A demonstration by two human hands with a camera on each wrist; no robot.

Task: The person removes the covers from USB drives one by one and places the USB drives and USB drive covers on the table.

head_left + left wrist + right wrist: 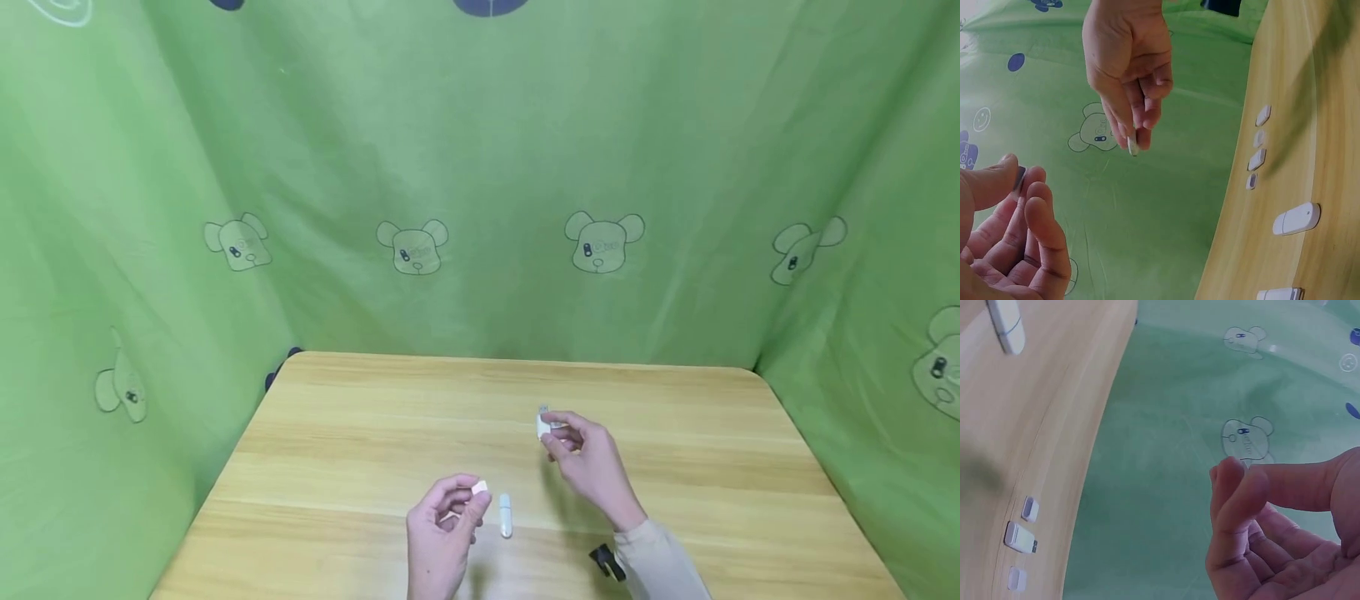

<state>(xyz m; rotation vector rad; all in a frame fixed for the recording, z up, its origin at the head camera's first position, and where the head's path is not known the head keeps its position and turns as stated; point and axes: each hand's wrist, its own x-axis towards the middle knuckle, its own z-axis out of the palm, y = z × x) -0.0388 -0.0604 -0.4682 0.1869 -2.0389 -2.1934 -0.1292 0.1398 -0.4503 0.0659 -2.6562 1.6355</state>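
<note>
In the head view my left hand pinches a small white cap between thumb and index finger. Farther right, my right hand is raised over the table, thumb and index fingertip together on a small white piece; I cannot tell its kind. A white USB stick with a bare metal plug lies on the table between two small white pieces. From the head camera, its plug end appears right at the right fingertips. Beside my left hand lies a closed white USB stick.
The wooden table is enclosed by green curtains printed with bear heads. Several small white pieces lie in a row toward the far edge. A black device shows at the right sleeve.
</note>
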